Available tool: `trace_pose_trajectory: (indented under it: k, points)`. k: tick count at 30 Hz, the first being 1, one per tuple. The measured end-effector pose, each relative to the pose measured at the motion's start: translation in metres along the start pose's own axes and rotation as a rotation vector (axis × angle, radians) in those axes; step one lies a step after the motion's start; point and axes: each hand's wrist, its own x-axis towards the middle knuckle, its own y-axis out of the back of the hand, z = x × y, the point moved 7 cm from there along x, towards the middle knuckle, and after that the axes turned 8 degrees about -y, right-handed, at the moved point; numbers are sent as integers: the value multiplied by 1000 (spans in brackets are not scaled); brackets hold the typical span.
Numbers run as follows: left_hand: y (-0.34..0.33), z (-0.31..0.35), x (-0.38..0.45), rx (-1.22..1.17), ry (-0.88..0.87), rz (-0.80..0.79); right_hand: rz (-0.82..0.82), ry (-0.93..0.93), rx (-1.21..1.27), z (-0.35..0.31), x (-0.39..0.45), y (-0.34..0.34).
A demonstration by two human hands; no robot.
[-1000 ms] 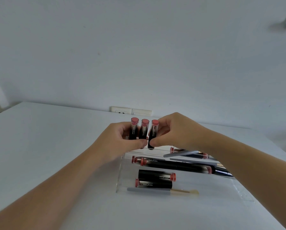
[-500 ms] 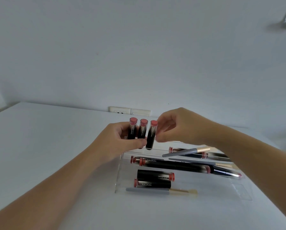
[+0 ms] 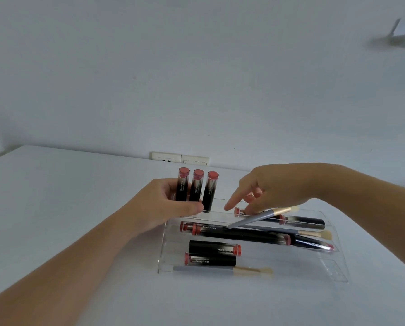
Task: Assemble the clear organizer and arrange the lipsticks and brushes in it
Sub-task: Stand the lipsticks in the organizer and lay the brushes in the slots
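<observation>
Clear acrylic stepped organizer point(image 3: 333, 271) sits on the white table point(image 3: 55, 208), near its middle, just in front of the person. Tiers rise toward the wall.

Left hand point(image 3: 163, 208) at the organizer's rear left corner, forearm reaching in from the lower left. Thumb lies across the front and fingers curl behind three upright black lipsticks with pink-red caps point(image 3: 198, 188), gripped side by side in a row over the top tier. The rightmost tube sits slightly lower than the other two; whether its base touches the tier, cannot tell.

Right hand point(image 3: 269, 189) hovers over the top tier, forearm entering from the right, wrist raised. Index finger extended, pointing down and left toward the tier surface; other fingers loosely curled, holding nothing. Fingertips are near a lying lipstick with a pink-red end point(image 3: 238, 211), contact unclear.

A grey-handled brush with gold ferrule point(image 3: 260, 217) slants across the upper tiers, bristles up to the right. Middle tier: long dark tubes point(image 3: 243, 235) lying lengthwise. Lower tier: two short black lipsticks point(image 3: 213, 254) lying flat. Front step: a second grey-handled brush with pale bristles point(image 3: 220, 269) lying flat.

White wall sockets point(image 3: 180, 158) behind the table edge.
</observation>
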Motion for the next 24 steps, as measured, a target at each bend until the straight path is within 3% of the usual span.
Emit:
trace_pose_trajectory:
  k: [13, 19, 24]
  points:
    - [0, -2, 1, 5, 9, 0, 149, 21, -202, -2, -2, 1]
    - [1, -3, 1, 18, 14, 8, 347, 50, -11, -1, -16, 22]
    - [1, -5, 2, 15, 12, 16, 564, 107, 322, 4, -26, 33]
